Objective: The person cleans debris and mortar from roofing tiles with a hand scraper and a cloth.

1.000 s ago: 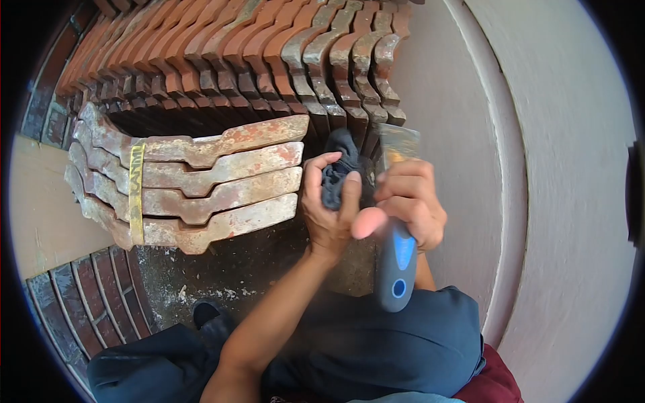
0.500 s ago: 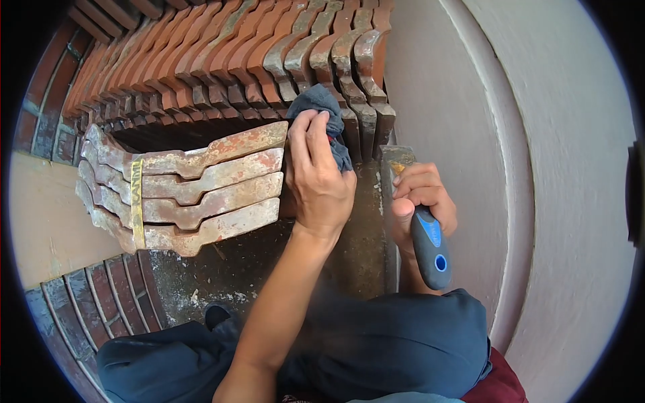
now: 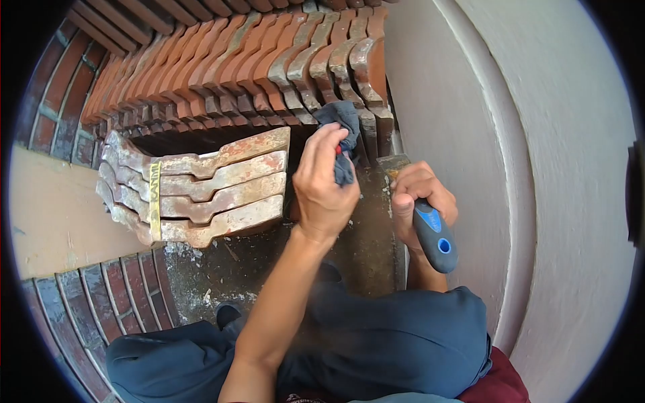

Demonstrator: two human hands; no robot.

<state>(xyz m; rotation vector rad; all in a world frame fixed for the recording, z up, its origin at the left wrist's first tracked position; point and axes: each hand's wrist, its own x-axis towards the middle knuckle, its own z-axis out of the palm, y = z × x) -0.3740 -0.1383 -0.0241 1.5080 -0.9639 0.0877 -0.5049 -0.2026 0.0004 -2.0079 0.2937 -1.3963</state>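
A dark grey cloth point(image 3: 344, 117) with a bit of red is bunched in my left hand point(image 3: 324, 185), just in front of the lower edges of a long row of orange roof tiles point(image 3: 235, 54). My right hand point(image 3: 424, 201) grips a scraper point(image 3: 433, 235) by its black and blue handle, with the dirty blade point(image 3: 393, 163) pointing up and left beside the cloth. To the left of my left hand lie several weathered tiles point(image 3: 228, 180) stacked together, with a yellow lettered strip point(image 3: 155, 201) across them.
A pale grey wall point(image 3: 463, 121) rises on the right. Brick walls point(image 3: 101, 295) and a tan board point(image 3: 54, 215) stand at the left. The dark floor point(image 3: 222, 269) is littered with pale crumbs. My bent legs point(image 3: 376, 342) are below.
My left hand and the cloth have moved slightly right and down, away from the stacked tiles. The scraper handle has shifted a little up and right. The view has also shifted.
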